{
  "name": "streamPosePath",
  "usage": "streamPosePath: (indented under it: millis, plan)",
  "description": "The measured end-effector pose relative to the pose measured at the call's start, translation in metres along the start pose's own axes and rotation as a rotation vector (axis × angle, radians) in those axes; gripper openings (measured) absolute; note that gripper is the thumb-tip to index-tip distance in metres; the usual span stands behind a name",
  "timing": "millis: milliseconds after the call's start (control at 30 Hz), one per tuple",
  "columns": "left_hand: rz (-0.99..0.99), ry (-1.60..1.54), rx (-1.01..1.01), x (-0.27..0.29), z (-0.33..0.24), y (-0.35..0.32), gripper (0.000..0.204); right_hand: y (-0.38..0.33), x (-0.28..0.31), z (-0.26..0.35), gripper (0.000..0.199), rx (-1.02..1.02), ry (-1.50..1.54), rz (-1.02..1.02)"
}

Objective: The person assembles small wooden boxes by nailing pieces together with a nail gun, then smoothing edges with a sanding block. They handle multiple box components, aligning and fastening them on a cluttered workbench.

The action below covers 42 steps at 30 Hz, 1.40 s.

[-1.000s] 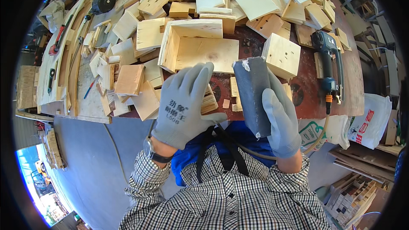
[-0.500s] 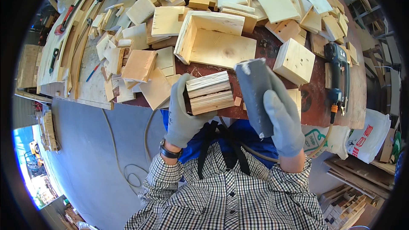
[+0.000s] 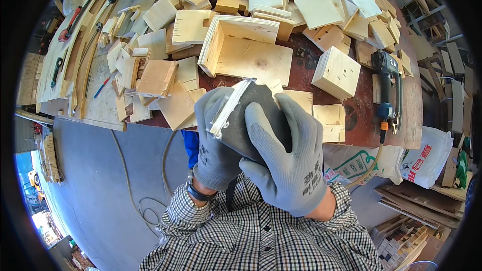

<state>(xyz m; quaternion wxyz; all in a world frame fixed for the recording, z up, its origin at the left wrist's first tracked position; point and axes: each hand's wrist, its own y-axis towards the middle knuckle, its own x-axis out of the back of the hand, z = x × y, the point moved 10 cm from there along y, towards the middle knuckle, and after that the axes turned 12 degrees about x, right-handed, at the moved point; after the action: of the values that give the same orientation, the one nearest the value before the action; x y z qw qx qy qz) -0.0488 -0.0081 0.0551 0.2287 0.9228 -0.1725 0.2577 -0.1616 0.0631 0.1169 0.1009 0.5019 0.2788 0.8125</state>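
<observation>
While both gloved hands, left [image 3: 217, 140] and right [image 3: 281, 155], clamp the dark sanding block [image 3: 251, 120] against a wood piece [image 3: 228, 108] just above the bench [image 3: 361, 120], looks like mid-sanding; next stroke probably needs steady pressure along that edge.

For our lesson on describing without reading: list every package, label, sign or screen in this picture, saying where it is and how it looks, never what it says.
White sack: right, below the table's edge, slumped, white with red printing.
Second sack: beside it, nearer the person, pale with green and red printing.
Glove prints: dark marks on the grey left hand and right hand gloves.
No signs or screens show.
</observation>
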Motion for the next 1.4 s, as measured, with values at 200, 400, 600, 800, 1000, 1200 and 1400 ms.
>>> streamPosePath:
  millis: [200,400,600,800,1000,1200,1400]
  plan:
    - [-0.071,0.136,-0.114,0.009,-0.021,0.003,0.089,-0.002,-0.002,-0.056,0.062,-0.073,0.053,-0.122]
    - [-0.094,0.135,-0.095,0.013,-0.020,0.002,0.078,-0.005,0.002,-0.073,0.059,-0.158,-0.091,-0.062]
    - [-0.048,0.074,0.041,0.015,-0.006,0.011,0.093,-0.003,0.018,-0.069,0.064,-0.056,0.154,-0.202]
    - [-0.040,0.024,0.178,0.012,0.013,0.019,0.083,-0.015,-0.017,-0.011,0.065,0.015,0.150,0.052]
    - [0.062,-0.287,0.490,0.006,0.043,0.011,0.094,-0.041,-0.005,-0.083,0.065,-0.159,-0.062,-0.047]
    - [0.120,-0.198,0.540,0.003,0.028,0.023,0.097,-0.007,0.006,-0.021,0.058,0.035,-0.066,0.000]
    - [0.114,-0.757,0.800,0.002,0.043,0.005,0.091,-0.031,0.011,-0.091,0.060,-0.092,-0.276,-0.091]
